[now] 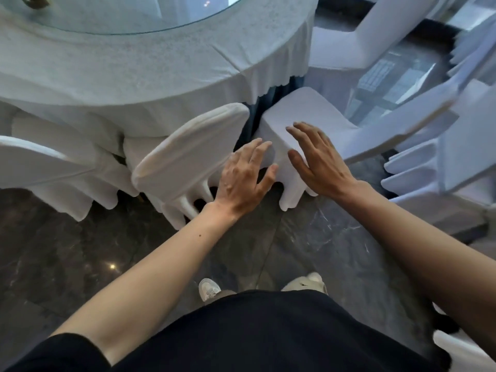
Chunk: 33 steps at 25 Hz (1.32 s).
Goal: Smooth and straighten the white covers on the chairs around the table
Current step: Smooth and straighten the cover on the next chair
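A chair in a white cover (pixel 300 111) stands at the round table's right edge, its seat facing me. My left hand (pixel 243 178) is spread over the seat's near left corner, fingers apart, holding nothing. My right hand (pixel 315 159) lies flat with fingers spread on the seat's front edge. Left of them another white-covered chair (pixel 188 151) shows its backrest, pushed in against the table. A third covered chair (pixel 37 162) is at the far left.
The round table (pixel 166 76) has a white cloth and a glass turntable (pixel 115 14). More white-covered chairs (pixel 418 130) crowd the right side. The floor is dark marble (pixel 80 251). My shoes (pixel 209 288) stand just before the chairs.
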Tool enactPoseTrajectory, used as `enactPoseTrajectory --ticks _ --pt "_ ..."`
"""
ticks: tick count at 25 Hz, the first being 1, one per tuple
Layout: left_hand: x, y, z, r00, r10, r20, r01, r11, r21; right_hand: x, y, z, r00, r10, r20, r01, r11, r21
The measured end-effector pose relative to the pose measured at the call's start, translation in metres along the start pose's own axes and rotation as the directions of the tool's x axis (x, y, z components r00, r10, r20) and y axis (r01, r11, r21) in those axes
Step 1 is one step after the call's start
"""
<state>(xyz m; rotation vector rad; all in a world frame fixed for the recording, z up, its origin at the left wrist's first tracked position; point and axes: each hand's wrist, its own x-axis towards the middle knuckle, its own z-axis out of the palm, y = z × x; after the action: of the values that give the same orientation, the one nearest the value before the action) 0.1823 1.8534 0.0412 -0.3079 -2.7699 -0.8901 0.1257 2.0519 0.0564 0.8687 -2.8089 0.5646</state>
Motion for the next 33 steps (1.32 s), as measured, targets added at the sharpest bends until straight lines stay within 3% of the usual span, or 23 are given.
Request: enactPoseTrajectory --ticks 5,14,18,26,33 --pt "0.037 0.100 0.077 0.996 0.086 0.038 -0.086 0.996 0.018 -0.058 0.106 -0.056 0.998 0.004 -0.066 -0.009 0.998 -0.063" --pt "0.115 0.245 0.207 0.988 0.104 0.116 -0.122 0.979 0.161 -0.131 0.298 -0.148 0.998 -0.063 -0.007 0.060 0.973 -0.223" --pt "0.147 0.260 0.237 0.986 0.085 0.145 -0.112 0.975 0.193 -0.126 0.353 -0.148 0.998 -0.062 0.018 0.065 0.970 -0.232" --pt "0.246 0.264 0.301 0.985 0.083 0.152 -0.097 0.992 0.086 -0.077 0.440 -0.158 0.992 0.014 0.123 0.019 0.966 -0.257" --pt "0.302 0.263 0.338 0.981 0.021 0.192 -0.029 0.999 0.039 -0.026 0.501 -0.155 0.983 -0.044 0.180 0.089 0.963 -0.254"
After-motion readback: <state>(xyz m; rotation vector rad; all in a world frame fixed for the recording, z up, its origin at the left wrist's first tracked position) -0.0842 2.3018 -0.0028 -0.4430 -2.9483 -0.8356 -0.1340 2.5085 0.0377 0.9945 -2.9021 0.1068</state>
